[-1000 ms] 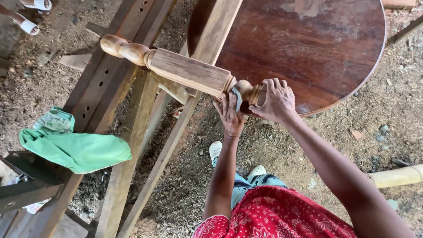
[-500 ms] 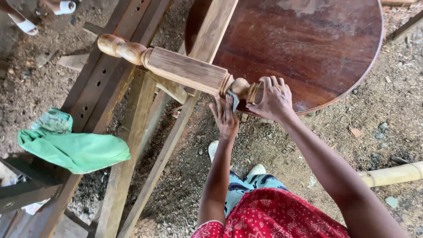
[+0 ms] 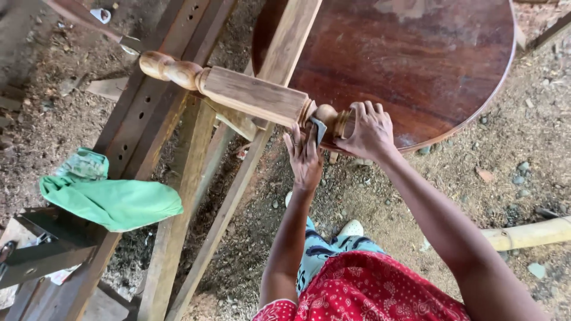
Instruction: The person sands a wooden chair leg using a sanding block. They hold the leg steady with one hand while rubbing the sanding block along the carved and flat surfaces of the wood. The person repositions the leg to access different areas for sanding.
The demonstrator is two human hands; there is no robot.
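Turned wooden leg: sanding the bead
We press the sandpaper flat with our left hand; right hand clasps the end beside it

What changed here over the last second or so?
Little changed. The left hand slid its grey sanding scrap slightly along the rounded part of the turned wooden leg. The sandalled feet at top left have left the picture. The right hand stays gripping the leg's end, and the green cloth still lies on the beams.
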